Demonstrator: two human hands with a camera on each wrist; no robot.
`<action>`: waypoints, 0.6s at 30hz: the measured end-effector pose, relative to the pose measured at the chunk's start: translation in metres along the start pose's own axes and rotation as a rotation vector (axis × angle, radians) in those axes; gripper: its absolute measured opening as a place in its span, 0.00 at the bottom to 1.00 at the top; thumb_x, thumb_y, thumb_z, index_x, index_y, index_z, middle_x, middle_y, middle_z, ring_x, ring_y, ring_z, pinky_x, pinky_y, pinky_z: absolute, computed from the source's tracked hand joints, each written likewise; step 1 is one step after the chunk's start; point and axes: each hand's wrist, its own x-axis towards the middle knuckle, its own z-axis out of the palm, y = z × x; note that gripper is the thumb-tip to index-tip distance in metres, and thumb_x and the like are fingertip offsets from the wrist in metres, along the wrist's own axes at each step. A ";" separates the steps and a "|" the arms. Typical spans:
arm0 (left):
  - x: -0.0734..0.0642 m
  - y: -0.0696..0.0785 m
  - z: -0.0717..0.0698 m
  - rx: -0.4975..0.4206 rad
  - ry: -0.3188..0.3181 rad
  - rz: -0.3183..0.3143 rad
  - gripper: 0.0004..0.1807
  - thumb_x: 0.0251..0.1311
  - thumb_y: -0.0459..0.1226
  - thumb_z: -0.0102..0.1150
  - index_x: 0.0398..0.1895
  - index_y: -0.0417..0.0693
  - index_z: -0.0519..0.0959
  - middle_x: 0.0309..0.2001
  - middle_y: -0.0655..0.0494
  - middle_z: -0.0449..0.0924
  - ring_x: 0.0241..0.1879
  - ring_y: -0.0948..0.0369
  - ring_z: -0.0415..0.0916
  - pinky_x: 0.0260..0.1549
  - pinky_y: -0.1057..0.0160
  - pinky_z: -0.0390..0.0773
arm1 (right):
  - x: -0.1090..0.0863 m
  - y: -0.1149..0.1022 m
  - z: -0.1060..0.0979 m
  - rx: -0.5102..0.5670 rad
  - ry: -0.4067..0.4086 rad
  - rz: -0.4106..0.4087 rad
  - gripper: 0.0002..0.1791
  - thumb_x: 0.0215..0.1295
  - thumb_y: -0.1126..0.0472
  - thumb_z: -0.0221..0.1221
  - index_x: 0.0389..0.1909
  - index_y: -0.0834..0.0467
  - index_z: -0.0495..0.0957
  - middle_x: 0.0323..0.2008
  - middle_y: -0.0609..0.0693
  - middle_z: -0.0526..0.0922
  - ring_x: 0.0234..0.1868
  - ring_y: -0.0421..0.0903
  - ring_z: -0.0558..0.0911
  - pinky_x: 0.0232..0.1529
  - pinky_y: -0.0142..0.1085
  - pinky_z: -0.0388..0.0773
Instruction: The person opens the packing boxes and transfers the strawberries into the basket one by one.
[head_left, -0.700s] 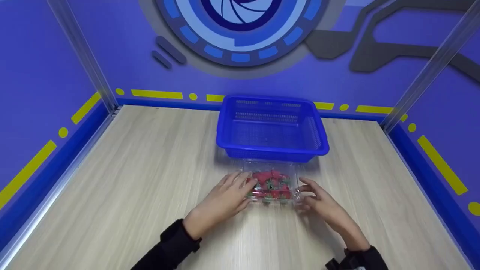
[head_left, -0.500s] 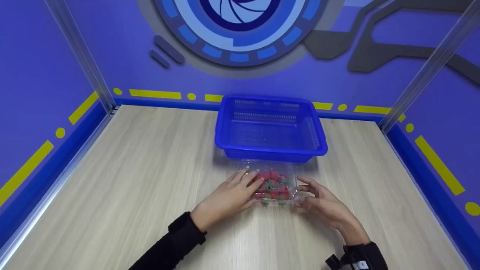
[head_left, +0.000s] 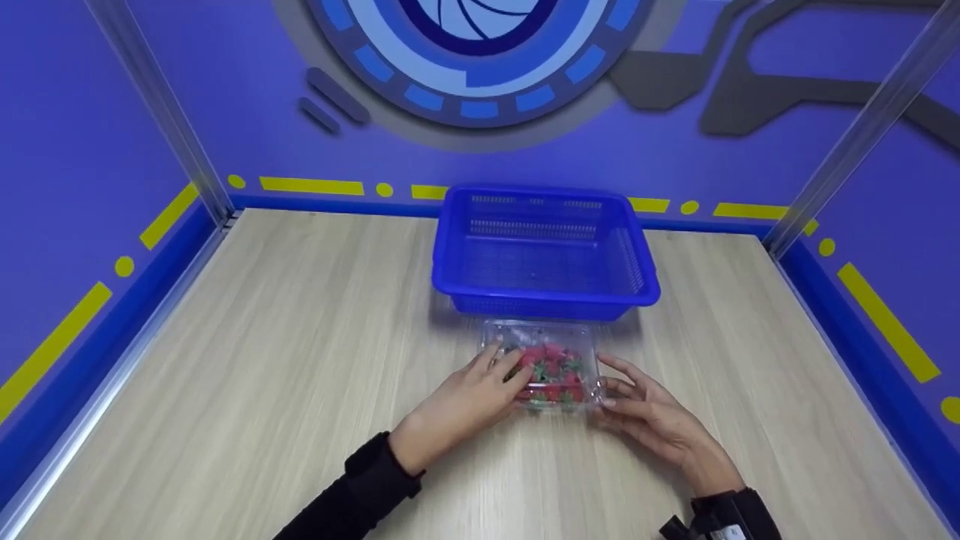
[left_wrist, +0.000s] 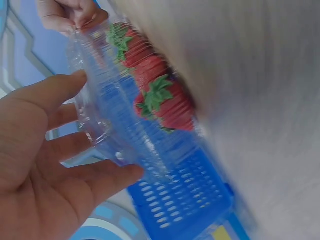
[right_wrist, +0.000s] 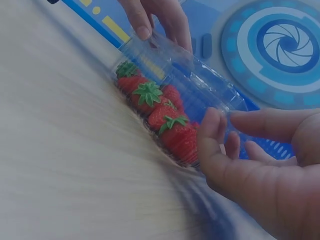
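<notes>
Where the blue wall point(head_left: 300, 157) ends, we have a pale wooden bench point(head_left: 300, 300) running towards us. A blue basket point(head_left: 544, 295) stands upright near its back, its mouth facing up; we judge that it sits there to leave working room in front. Just before the basket, roughly midway across the bench, lies a clear plastic box point(head_left: 538, 334), its long side to us; we cannot tell whether the two touch. Its place between both hands, we think, lets each reach an end.

Our left hand point(head_left: 466, 399) has a wide grip, fingers spread along the box's left end and over its top, probably to steady it. Our right hand point(head_left: 656, 420) has a narrower grip, thumb and fingers bent about the right edge and seeming to pinch it, perhaps because that rim offers the best hold. Whether the lid is fastened we cannot make out. Inside, red strawberries point(right_wrist: 180, 142) crowd together along the bottom, and their green leaves point(right_wrist: 148, 94) show through the plastic.
</notes>
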 end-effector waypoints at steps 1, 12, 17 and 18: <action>-0.001 0.002 -0.001 0.023 0.012 0.009 0.29 0.61 0.53 0.57 0.61 0.49 0.71 0.61 0.46 0.70 0.59 0.44 0.69 0.55 0.57 0.72 | -0.001 0.001 0.000 0.017 -0.020 0.003 0.42 0.64 0.77 0.51 0.74 0.52 0.45 0.54 0.54 0.70 0.48 0.47 0.77 0.51 0.44 0.75; -0.012 0.023 -0.020 0.113 -0.019 0.009 0.20 0.65 0.43 0.55 0.58 0.48 0.74 0.55 0.47 0.75 0.51 0.48 0.76 0.41 0.63 0.80 | -0.011 0.009 0.007 0.159 0.003 0.122 0.41 0.65 0.76 0.50 0.73 0.56 0.40 0.57 0.57 0.70 0.53 0.49 0.76 0.53 0.43 0.74; -0.011 0.028 -0.017 0.136 0.002 -0.029 0.19 0.63 0.41 0.56 0.57 0.50 0.75 0.53 0.49 0.76 0.50 0.48 0.78 0.35 0.61 0.82 | -0.012 0.008 0.009 0.175 0.009 0.124 0.40 0.65 0.77 0.48 0.72 0.61 0.39 0.59 0.59 0.69 0.54 0.51 0.76 0.53 0.43 0.74; -0.011 0.029 -0.017 0.146 0.005 -0.035 0.19 0.62 0.40 0.57 0.57 0.51 0.75 0.54 0.49 0.76 0.50 0.48 0.78 0.34 0.61 0.82 | -0.012 0.008 0.009 0.175 0.010 0.122 0.40 0.65 0.77 0.48 0.72 0.62 0.38 0.59 0.60 0.69 0.54 0.51 0.76 0.52 0.43 0.74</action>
